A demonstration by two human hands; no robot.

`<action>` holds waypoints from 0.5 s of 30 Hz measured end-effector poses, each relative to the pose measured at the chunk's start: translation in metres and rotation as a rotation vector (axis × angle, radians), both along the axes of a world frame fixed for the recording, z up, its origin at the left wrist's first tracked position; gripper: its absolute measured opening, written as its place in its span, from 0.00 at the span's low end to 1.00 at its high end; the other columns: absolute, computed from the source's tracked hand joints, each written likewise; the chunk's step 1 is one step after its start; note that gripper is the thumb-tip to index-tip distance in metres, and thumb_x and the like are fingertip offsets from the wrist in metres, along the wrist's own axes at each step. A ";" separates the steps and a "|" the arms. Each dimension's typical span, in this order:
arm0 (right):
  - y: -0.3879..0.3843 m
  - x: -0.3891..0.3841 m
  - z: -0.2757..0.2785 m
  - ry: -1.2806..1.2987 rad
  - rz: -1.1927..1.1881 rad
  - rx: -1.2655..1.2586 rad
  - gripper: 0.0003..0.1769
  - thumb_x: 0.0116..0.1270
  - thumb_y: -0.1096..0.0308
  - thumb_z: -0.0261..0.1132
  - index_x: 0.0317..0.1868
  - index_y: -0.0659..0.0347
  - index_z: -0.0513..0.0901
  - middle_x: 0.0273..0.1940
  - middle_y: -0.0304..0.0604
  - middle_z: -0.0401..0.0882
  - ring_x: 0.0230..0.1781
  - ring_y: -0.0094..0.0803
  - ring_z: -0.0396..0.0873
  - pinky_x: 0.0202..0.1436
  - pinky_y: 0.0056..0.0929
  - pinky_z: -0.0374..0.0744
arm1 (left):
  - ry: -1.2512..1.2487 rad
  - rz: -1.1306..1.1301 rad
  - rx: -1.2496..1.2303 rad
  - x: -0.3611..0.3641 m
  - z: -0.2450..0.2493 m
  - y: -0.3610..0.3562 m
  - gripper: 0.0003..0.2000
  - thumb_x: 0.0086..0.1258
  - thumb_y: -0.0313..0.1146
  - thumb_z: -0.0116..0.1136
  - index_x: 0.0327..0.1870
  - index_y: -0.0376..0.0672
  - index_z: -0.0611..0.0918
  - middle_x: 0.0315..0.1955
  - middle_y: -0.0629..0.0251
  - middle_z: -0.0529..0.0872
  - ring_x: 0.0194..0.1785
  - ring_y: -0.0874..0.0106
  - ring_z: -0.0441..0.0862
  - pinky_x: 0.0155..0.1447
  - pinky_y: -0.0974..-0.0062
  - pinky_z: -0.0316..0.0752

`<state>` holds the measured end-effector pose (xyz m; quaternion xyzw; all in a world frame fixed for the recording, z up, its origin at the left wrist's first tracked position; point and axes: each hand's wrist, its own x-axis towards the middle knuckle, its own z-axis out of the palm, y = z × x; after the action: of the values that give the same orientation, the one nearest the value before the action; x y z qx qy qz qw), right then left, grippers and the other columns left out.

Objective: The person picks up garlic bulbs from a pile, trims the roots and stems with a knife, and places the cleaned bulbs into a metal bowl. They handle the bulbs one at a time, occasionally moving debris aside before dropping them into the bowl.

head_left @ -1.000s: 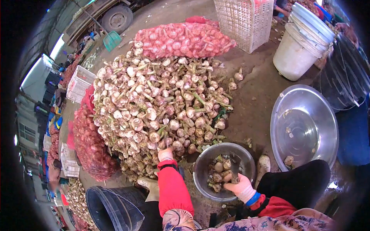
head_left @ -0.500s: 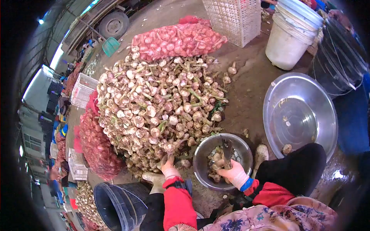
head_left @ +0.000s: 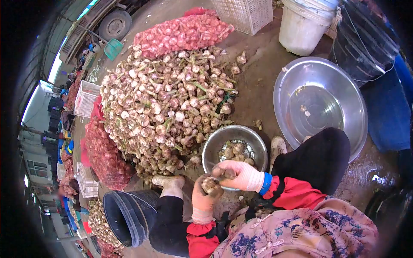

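My left hand, in a pale orange glove, is closed around a garlic bulb just in front of the small metal bowl. Against that bulb, my right hand, gloved and with a blue wristband, is closed on a knife; only its brownish handle end shows, and the blade is mostly hidden. Several trimmed bulbs lie in the bowl. Beyond my hands rises a large heap of garlic with stalks attached.
Red net sacks of garlic border the heap. To the right stand a wide metal basin, a white bucket and a blue barrel. A black bucket is at my left. A plastic crate stands behind.
My left hand has come from the heap's edge with a garlic bulb. My right hand has drawn back from over the bowl with the knife, and the hands now meet. The view has shifted.
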<state>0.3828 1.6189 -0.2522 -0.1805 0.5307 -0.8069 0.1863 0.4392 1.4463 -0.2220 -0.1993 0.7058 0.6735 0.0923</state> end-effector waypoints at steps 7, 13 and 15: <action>0.013 0.015 0.021 0.465 0.157 0.915 0.19 0.50 0.72 0.65 0.46 0.55 0.81 0.40 0.47 0.76 0.42 0.46 0.79 0.45 0.41 0.77 | 0.364 -0.188 -0.516 0.019 0.001 -0.007 0.34 0.50 0.31 0.75 0.58 0.38 0.67 0.39 0.62 0.82 0.41 0.72 0.82 0.45 0.74 0.79; -0.002 0.021 0.010 0.580 0.237 0.977 0.17 0.47 0.74 0.63 0.41 0.56 0.80 0.41 0.48 0.76 0.44 0.48 0.78 0.45 0.44 0.76 | 0.341 -0.085 -0.538 0.019 0.004 0.006 0.30 0.49 0.30 0.75 0.53 0.37 0.71 0.37 0.62 0.83 0.40 0.72 0.82 0.46 0.76 0.78; -0.005 0.019 -0.001 0.572 0.228 1.003 0.16 0.47 0.74 0.63 0.40 0.57 0.80 0.40 0.48 0.76 0.43 0.48 0.78 0.44 0.44 0.76 | 0.333 -0.097 -0.536 0.022 0.000 0.007 0.29 0.48 0.30 0.76 0.51 0.38 0.72 0.36 0.63 0.82 0.37 0.73 0.80 0.44 0.75 0.77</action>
<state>0.4017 1.6140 -0.2535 -0.3367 0.8541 -0.3513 0.1838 0.4609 1.4531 -0.2218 -0.0698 0.8721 0.4819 -0.0482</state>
